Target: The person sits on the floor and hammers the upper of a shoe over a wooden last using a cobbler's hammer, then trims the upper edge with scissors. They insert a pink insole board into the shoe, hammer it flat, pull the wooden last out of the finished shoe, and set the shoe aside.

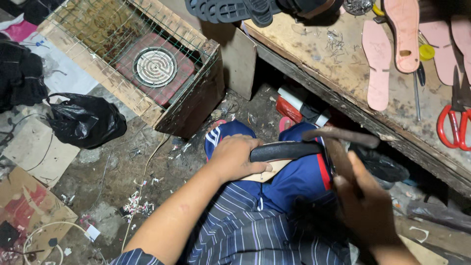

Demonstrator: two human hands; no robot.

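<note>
My left hand (234,158) presses down on a black shoe sole (284,150) lying across my lap, over blue shorts (294,182); a tan insole edge (267,174) shows under the hand. My right hand (365,201) grips a hammer by its handle, and the hammer (341,137) has its dark head just above the sole's right end. The right hand and hammer are blurred by motion.
A wooden workbench (319,64) at upper right carries pink insoles (378,64), red-handled scissors (454,122) and stacked black soles (230,10). A wooden crate (191,105) with wire mesh holds a round coil heater (155,66). A black plastic bag (86,120) and scraps lie on the dirty floor.
</note>
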